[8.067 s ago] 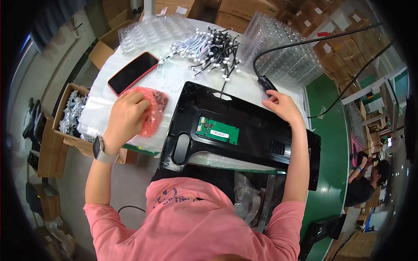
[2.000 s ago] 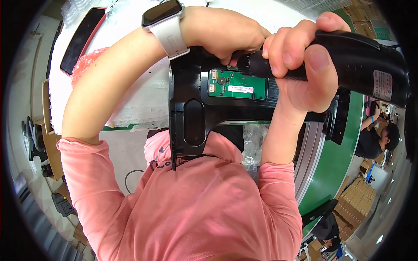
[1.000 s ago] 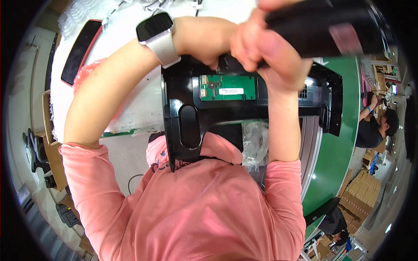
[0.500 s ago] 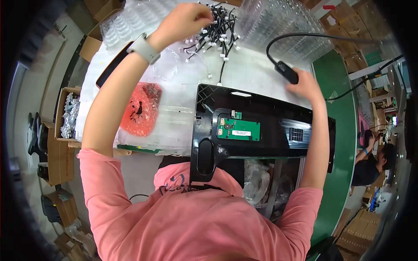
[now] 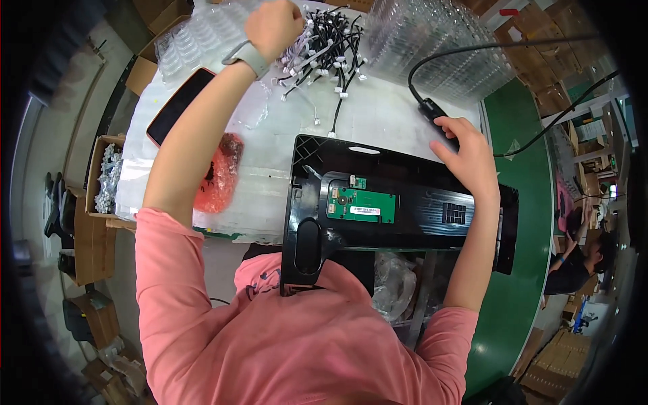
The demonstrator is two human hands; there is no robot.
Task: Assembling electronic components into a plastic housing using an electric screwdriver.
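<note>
One worktable [image 5: 266,196], covered in white sheeting, with green surface exposed at the right. One long black panel [image 5: 422,229], laid aslant on the table's near side, its slotted left end extended past the edge toward the person's lap. One tall stack of clear plastic trays [image 5: 432,50], placed beyond the panel at the far right. One set of clear moulded trays [image 5: 202,40], set at the far left. One heap of black and white cables [image 5: 334,40], spread between the two; one black cable is run from it toward the panel's far edge. One phone [image 5: 179,104], partly covered by the left forearm. One red bubble-wrap bag [image 5: 221,179], laid left of the panel and also partly covered. One left hand [image 5: 273,28], held at the heap's left side, fingers curled; whether a cable is gripped cannot be told. One right hand [image 5: 466,154], laid over a corded black tool [image 5: 430,109], thumb spread from the fingers; firmness of grip cannot be told. One green circuit board [image 5: 372,200], seated in the panel's recess. One smaller green board [image 5: 362,183], placed just above it.
</note>
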